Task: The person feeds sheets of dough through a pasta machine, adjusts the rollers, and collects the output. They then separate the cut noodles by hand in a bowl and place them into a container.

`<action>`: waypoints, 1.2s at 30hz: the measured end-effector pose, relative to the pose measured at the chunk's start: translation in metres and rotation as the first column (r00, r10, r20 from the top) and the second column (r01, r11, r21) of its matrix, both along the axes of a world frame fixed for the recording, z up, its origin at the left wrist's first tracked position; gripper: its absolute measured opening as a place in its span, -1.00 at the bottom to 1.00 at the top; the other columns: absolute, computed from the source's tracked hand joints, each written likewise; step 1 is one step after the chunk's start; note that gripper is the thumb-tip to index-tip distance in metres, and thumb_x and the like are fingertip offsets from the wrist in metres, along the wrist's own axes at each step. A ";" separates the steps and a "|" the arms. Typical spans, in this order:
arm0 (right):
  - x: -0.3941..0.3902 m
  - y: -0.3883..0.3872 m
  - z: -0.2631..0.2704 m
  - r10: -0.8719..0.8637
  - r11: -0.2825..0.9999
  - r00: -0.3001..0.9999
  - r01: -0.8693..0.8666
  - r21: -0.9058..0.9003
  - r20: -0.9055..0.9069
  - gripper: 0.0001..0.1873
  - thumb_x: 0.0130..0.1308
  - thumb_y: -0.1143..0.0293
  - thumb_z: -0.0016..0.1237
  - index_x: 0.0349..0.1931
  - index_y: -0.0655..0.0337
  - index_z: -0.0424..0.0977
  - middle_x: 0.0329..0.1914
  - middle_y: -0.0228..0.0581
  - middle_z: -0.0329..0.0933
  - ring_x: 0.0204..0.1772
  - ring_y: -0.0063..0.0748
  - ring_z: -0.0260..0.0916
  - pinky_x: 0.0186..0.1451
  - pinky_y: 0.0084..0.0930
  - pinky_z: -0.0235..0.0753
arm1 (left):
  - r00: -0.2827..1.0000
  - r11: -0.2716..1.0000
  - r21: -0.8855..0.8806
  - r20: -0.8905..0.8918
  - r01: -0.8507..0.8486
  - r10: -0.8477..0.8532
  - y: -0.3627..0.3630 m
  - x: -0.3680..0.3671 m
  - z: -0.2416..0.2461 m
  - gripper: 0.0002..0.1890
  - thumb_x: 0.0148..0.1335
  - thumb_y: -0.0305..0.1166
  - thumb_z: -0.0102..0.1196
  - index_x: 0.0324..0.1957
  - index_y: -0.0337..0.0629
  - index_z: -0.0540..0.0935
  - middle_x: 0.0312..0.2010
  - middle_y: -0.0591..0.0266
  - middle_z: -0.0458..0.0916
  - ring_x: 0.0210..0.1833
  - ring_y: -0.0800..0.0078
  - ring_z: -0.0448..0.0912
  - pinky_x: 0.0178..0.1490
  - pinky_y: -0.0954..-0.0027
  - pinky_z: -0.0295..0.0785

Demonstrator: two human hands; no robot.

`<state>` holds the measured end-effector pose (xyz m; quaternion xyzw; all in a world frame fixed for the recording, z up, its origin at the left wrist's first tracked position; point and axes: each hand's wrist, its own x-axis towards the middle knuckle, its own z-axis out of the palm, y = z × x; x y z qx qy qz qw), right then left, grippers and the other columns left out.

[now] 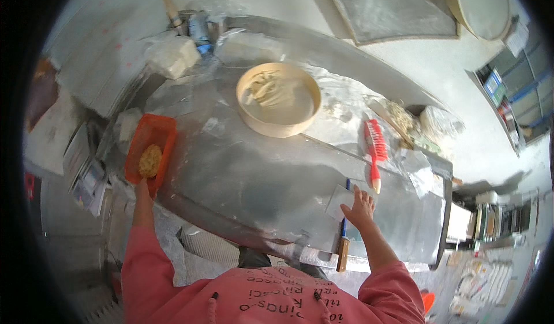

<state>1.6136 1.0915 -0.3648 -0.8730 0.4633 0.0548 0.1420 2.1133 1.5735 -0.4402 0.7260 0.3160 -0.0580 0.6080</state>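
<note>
My left hand [145,188] is at the near end of an orange plastic basket [169,129] at the table's left; its fingers are partly hidden there. A yellowish lump [150,161], perhaps dough, lies in the basket. My right hand [360,206], fingers spread, is over or on the metal table beside a clear flat sheet or scraper [336,202] and a long knife with a wooden handle [343,254]. Whether it touches them I cannot tell. A red brush [375,144] lies beyond this hand. At the back centre stands a round wooden-rimmed sieve [277,129] with pale cloth or dough in it.
White flour [342,94] covers the table's back right. Plastic-wrapped bundles [439,122] and a crumpled bag [415,172] lie at the right. A wrapped white block [175,58] stands at the back left, near bottles. Papers [88,185] hang beyond the left edge.
</note>
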 end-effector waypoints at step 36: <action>-0.315 -0.441 0.025 0.053 0.943 0.999 -0.050 -0.329 0.001 -0.78 0.08 0.29 0.06 -0.30 0.04 0.35 -0.36 -0.17 0.57 -0.26 0.05 0.53 -0.25 0.01 0.47 | -0.312 -0.486 0.396 -0.428 0.779 -0.848 -0.435 -0.358 0.069 -0.59 0.07 -0.03 0.23 -0.38 -0.26 0.63 -0.43 0.01 0.60 -0.36 0.06 0.54 -0.26 0.13 0.39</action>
